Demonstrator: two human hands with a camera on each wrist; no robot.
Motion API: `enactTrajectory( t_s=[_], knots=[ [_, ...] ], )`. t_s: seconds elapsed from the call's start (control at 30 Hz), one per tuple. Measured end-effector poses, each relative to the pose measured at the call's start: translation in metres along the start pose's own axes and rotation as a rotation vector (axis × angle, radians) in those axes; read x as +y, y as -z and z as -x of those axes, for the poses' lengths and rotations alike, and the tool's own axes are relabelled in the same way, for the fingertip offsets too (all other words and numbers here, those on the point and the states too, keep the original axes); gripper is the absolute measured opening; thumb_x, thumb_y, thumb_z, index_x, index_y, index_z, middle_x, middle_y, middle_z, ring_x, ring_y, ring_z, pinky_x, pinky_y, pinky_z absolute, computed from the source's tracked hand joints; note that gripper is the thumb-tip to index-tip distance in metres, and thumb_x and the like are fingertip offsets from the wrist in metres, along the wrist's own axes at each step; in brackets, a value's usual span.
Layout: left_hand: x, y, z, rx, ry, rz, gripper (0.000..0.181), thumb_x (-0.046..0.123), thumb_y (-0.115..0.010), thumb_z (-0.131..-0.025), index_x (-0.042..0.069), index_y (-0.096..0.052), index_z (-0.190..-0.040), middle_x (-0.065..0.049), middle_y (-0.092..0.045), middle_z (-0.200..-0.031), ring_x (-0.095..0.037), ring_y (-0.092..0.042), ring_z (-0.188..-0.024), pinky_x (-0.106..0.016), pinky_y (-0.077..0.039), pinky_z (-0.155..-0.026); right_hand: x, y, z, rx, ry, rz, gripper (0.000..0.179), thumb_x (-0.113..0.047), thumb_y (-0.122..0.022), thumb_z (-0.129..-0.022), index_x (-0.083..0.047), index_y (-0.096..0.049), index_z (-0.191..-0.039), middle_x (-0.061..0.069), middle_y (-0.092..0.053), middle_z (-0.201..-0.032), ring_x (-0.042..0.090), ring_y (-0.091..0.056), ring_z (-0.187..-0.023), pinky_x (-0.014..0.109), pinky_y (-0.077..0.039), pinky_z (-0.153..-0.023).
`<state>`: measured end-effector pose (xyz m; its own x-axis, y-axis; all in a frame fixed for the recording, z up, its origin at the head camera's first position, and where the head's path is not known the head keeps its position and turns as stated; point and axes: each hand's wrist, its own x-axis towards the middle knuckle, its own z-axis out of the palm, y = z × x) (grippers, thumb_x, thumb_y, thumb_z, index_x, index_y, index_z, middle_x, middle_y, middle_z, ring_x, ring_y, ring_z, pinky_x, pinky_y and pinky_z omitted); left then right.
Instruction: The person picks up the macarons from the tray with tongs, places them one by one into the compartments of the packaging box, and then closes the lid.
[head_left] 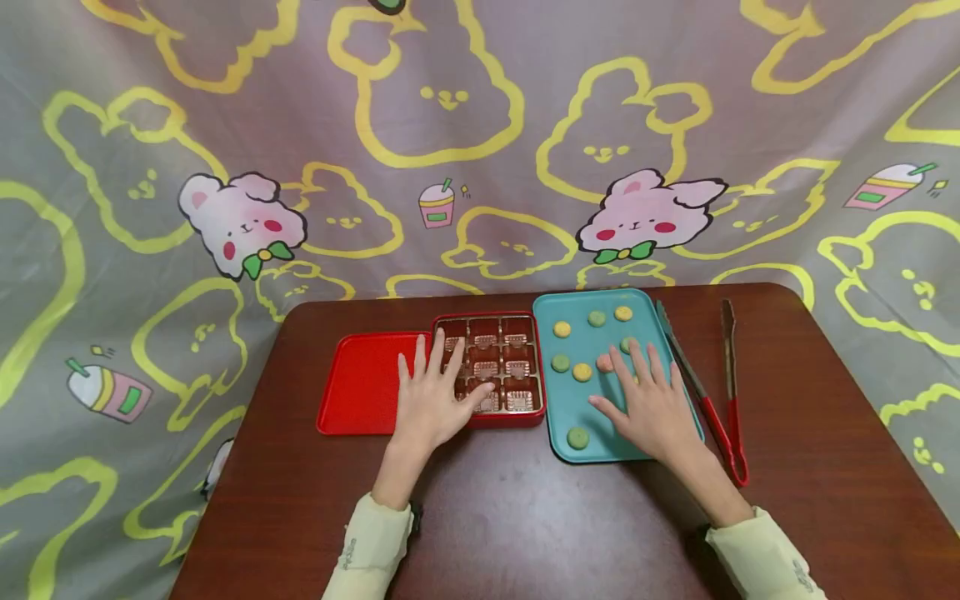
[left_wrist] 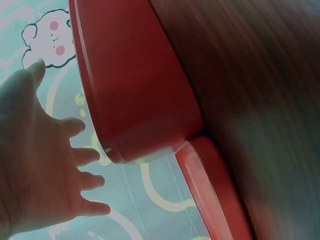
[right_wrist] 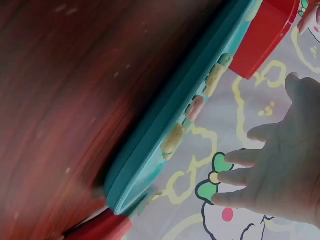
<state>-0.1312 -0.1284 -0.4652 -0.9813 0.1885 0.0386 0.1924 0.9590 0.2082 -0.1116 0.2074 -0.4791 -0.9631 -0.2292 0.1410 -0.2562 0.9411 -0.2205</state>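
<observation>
With fingers spread, my left hand (head_left: 433, 400) hovers over the left side of a red box (head_left: 507, 419) whose brown insert (head_left: 517, 367) is split into square compartments. The left wrist view shows that hand (left_wrist: 42, 160) apart from the box wall (left_wrist: 135, 75). My right hand (head_left: 651, 407), also spread, hovers above a teal tray (head_left: 558, 417) and holds nothing. Small round cookies in yellow, green and pink lie on the tray, among them a green cookie (head_left: 577, 437) near its front edge and a yellow cookie (head_left: 562, 329). My right hand covers part of the tray.
A flat red lid (head_left: 360, 383) lies left of the box. Right of the tray, tongs with red handles (head_left: 733, 433) lie spread on the brown table (head_left: 525, 525). A patterned curtain (head_left: 480, 100) hangs behind the table.
</observation>
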Motion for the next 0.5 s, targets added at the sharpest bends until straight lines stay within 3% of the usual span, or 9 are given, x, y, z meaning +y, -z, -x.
enactTrajectory(
  t_s=[0.33,0.5],
  knots=[
    [-0.008,0.005,0.007,0.028,-0.022,-0.028,0.091,0.075,-0.044,-0.094,0.020,-0.030,-0.165,-0.014,-0.015,-0.172,-0.042,-0.009,-0.156,-0.068,-0.007,-0.120,0.011,0.008,0.006,0.003,0.019,0.018,0.087,-0.057,-0.064,-0.097,-0.002,-0.037,-0.159,0.029,-0.031,-0.161,0.054,-0.023,-0.147,0.076,-0.018,-0.112],
    [-0.013,0.003,0.012,0.087,-0.037,-0.018,0.088,0.071,-0.048,-0.095,0.016,-0.035,-0.163,-0.016,-0.020,-0.170,-0.044,-0.014,-0.155,-0.069,-0.012,-0.119,0.018,0.010,0.006,0.030,0.047,-0.009,0.087,-0.054,-0.066,-0.096,-0.001,-0.037,-0.158,0.030,-0.033,-0.160,0.055,-0.027,-0.146,0.075,-0.023,-0.111]
  ],
)
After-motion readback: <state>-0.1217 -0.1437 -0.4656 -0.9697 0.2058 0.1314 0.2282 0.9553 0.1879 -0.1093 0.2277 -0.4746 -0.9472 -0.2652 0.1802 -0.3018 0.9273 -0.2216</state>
